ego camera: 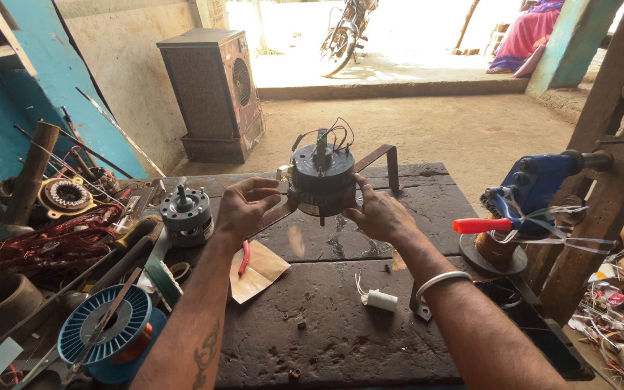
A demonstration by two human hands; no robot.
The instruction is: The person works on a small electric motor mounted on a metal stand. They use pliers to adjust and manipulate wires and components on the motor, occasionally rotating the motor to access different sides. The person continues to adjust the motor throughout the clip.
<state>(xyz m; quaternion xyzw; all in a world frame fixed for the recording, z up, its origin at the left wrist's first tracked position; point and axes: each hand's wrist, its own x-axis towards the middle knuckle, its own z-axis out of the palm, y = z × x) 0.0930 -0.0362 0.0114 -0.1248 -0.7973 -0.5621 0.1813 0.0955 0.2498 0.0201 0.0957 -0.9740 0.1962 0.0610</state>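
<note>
Near edge of frame: both forearms ran up from the bottom toward centre. Left hand [243, 209] sat at centre-left, fingers curled against the left flank of the dark motor [321, 179]; right hand [378, 214] gripped the right flank, thumb up by the housing. Both clasped the motor, lifted just above the dark workbench [341, 318] at mid-frame. Its shaft axis stood upright, wires sprouting on top. Hands about equally near. A second grey motor [185, 213] lay left of the left hand.
</note>
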